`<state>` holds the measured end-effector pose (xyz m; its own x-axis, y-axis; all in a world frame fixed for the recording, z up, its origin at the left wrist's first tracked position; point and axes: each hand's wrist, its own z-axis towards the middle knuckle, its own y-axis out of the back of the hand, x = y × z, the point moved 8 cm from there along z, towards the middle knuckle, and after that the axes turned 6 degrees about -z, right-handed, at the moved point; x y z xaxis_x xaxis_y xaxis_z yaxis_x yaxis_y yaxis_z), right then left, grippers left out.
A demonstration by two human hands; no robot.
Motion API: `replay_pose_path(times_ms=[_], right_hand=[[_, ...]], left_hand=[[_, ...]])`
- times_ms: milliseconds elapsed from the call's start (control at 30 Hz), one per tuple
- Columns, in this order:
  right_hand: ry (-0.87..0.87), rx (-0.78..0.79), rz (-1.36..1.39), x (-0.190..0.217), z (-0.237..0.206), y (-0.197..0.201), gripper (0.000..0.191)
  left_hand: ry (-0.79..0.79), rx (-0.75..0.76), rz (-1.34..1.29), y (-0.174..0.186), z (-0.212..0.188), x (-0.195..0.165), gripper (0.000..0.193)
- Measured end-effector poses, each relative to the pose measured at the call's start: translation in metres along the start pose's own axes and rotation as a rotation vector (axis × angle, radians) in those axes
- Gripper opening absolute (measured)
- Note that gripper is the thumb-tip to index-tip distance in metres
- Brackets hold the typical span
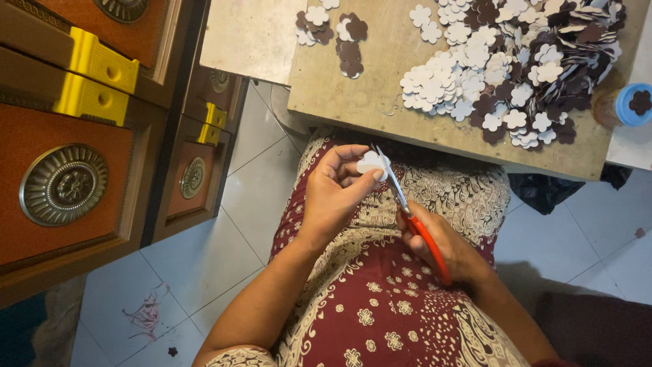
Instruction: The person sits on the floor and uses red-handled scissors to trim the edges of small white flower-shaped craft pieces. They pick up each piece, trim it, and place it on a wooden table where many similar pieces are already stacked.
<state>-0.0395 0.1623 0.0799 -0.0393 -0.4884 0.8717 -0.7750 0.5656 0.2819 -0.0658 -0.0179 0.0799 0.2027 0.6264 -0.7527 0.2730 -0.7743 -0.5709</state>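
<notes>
My left hand (337, 190) pinches a small white flower-shaped cutout (371, 162) above my lap. My right hand (445, 245) grips red-handled scissors (415, 221), whose blades reach up to the cutout's right edge. Both hands hover over a dark red patterned cloth (380, 299) covering my knees. Just beyond them lies a wooden board (353, 88) with a big heap of white and brown flower cutouts (509, 61).
A smaller cluster of cutouts (333, 30) sits at the board's upper left. A bottle with a blue cap (625, 105) lies at the right edge. A brown cabinet with yellow brackets and round metal ornaments (64, 183) stands to the left. White floor tiles (204, 258) lie below.
</notes>
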Motion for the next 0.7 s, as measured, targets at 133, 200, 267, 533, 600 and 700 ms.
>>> replay_pose_path(times_ms=[133,200,267,533,600,700], right_hand=[[-0.004,0.032,0.027,-0.002,-0.001,-0.001,0.089],[0.003,0.026,0.031,-0.002,-0.003,0.000,0.088],[0.002,0.034,-0.005,-0.003,-0.002,0.001,0.089],[-0.006,0.037,-0.016,-0.006,-0.001,0.001,0.086],[-0.056,0.050,0.014,-0.009,-0.003,0.001,0.085],[-0.072,0.047,0.016,-0.009,-0.003,0.000,0.084]], left_hand=[[-0.003,-0.009,0.020,0.002,0.001,-0.001,0.044],[-0.014,-0.016,0.061,0.004,0.000,-0.003,0.044],[-0.022,-0.012,0.046,0.005,0.000,-0.005,0.044],[-0.049,-0.055,0.118,0.012,0.003,-0.012,0.043],[-0.064,-0.045,0.085,0.011,0.004,-0.014,0.041],[-0.095,-0.067,0.113,0.013,0.006,-0.018,0.039]])
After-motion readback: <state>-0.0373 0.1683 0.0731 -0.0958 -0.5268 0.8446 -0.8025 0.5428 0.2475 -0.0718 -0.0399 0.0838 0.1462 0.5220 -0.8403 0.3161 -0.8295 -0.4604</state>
